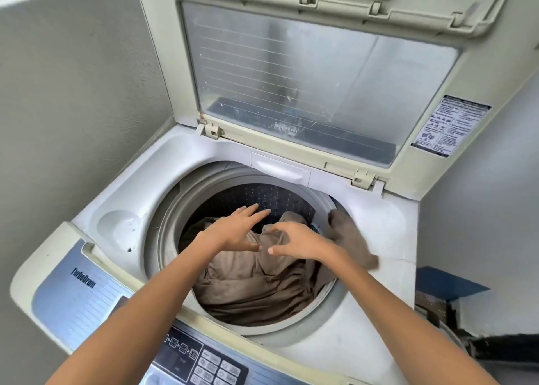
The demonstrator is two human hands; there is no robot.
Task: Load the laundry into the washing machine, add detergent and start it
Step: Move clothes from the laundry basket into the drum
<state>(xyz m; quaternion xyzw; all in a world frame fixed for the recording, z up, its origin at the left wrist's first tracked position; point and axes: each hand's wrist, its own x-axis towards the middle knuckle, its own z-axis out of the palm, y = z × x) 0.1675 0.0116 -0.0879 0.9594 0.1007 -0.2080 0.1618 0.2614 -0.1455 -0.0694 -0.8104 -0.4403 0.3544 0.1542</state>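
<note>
Grey rough-plastered wall point(73, 107) runs along the left of a white top-loading washing machine point(122, 186), whose lid point(291, 78) stands raised behind the drum point(166, 238), its clear pane facing forward. Inside the drum lies the laundry point(256, 285), a crumpled brownish-grey heap filling the near and right part. One end of the cloth point(350, 238) hangs out over the drum's right rim onto the machine's top.

Both bare forearms reach in from the near side of the drum. The left hand point(233, 233) hovers above the drum's middle, its fingers point(256, 214) straight and spread apart, holding nothing. The right hand point(300, 241) is just right of it, fingers curled in a loose claw over a raised fold of the cloth; whether they actually pinch it cannot be told.

On the near side of the drum sits the control panel point(198, 358) with its buttons, and a printed sticker point(449, 125) marks the lid frame to the drum's far right.
</note>
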